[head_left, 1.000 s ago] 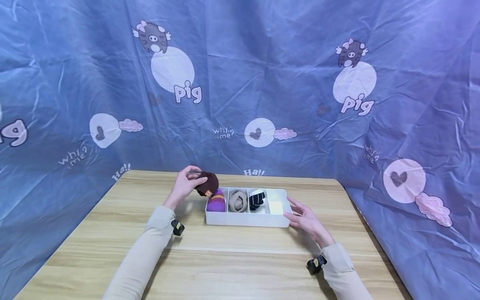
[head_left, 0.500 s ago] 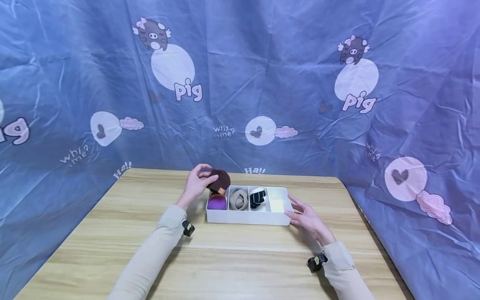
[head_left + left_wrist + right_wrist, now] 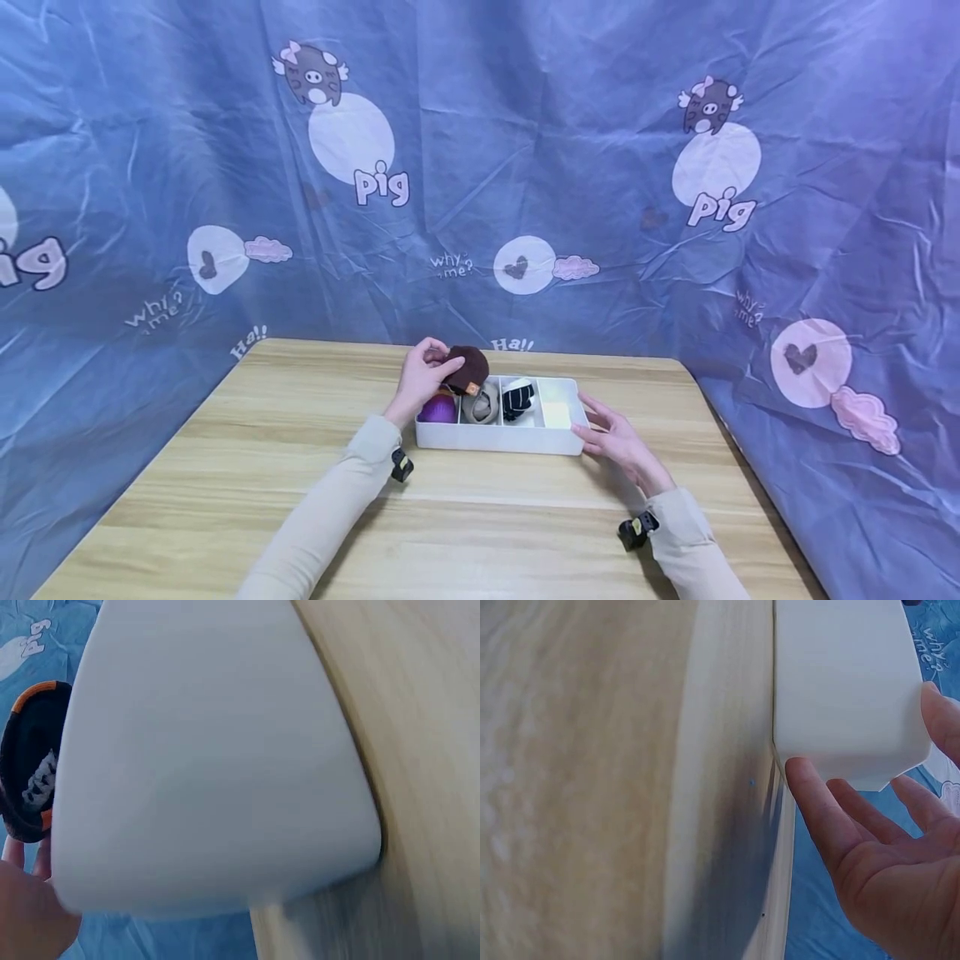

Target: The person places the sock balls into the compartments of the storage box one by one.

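In the head view my left hand (image 3: 422, 379) pinches a dark brown rolled sock (image 3: 467, 368) with an orange label, between thumb and fingers. It hangs over the left part of a white divided box (image 3: 498, 439), overlapping the purple (image 3: 438, 409) and grey (image 3: 481, 406) rolled socks inside. The left wrist view shows the sock's dark opening with orange trim; the box wall (image 3: 210, 765) covers much of that hand. My right hand (image 3: 617, 442) rests its extended fingers at the box's right end, the thumb near the top edge in the right wrist view.
A black-and-white striped rolled sock (image 3: 517, 401) lies in the third compartment. The rightmost compartment shows a pale cream area (image 3: 556, 415). The box stands on a wooden table (image 3: 480, 525) near its far edge, with a blue printed cloth (image 3: 465, 167) hanging behind and at the sides.
My left hand has carried the brown sock rightward, from the box's left end to over the purple and grey socks. The right hand stays at the box's right end.
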The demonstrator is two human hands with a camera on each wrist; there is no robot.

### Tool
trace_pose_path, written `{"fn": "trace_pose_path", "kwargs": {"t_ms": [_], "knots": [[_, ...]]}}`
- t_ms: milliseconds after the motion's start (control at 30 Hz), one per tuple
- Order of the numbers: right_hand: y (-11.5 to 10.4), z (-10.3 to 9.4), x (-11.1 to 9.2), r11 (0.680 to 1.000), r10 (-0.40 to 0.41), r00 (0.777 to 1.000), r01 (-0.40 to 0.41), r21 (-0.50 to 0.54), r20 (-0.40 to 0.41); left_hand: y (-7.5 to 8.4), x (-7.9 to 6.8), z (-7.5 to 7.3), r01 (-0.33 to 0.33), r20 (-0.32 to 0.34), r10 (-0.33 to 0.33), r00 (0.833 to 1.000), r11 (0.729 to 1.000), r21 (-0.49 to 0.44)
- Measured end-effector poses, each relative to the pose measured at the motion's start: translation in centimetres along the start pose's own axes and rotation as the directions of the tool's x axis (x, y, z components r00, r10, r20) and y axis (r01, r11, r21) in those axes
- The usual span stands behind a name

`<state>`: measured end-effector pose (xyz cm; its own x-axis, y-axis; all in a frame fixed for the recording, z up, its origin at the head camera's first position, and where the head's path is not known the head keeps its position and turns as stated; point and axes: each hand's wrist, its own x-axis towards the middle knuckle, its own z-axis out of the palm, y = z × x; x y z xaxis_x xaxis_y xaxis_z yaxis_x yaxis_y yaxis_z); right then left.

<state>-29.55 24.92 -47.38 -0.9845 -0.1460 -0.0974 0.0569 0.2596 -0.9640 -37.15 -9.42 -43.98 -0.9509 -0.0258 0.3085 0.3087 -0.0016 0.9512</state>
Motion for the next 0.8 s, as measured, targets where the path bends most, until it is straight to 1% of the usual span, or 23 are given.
{"fn": "trace_pose_path", "kwargs": {"t_ms": [200,367,400,533,600,633,700,800], "knots": [[0.1,0.0,-0.1,1.0,-0.003,1.0,0.003,-0.005,0.003,-0.2,-0.6,1.3,-0.029,0.02,0.029,0.999,1.0,-0.009],[0.1,-0.2,-0.1,1.0,-0.017,1.0,0.017,-0.006,0.0,-0.4,-0.8,2.2,-0.05,0.027,0.05,0.998,0.999,-0.004],[0.2,-0.2,-0.1,1.0,-0.019,1.0,0.019,-0.006,0.0,0.1,-1.1,2.3,-0.045,0.035,0.045,0.998,0.999,-0.003],[0.2,-0.2,-0.1,1.0,-0.021,1.0,0.021,-0.006,0.01,0.2,-1.4,3.0,-0.047,0.042,0.047,0.998,0.999,0.004],[0.1,-0.3,-0.3,1.0,-0.021,1.0,0.022,-0.003,0.016,0.4,-1.6,3.4,-0.043,0.045,0.042,0.998,0.999,0.025],[0.0,-0.3,-0.3,1.0,-0.023,1.0,0.024,-0.003,0.021,0.0,-1.5,3.6,-0.051,0.041,0.05,0.998,0.998,0.031],[-0.1,-0.4,-0.5,1.0,-0.025,0.999,0.025,0.0,0.029,0.1,-1.7,4.0,-0.048,0.045,0.046,0.998,0.998,0.045],[-0.1,-0.5,-0.6,1.0,-0.031,0.999,0.031,-0.003,0.036,0.1,-1.7,4.6,-0.04,0.05,0.038,0.998,0.998,0.041]]}}
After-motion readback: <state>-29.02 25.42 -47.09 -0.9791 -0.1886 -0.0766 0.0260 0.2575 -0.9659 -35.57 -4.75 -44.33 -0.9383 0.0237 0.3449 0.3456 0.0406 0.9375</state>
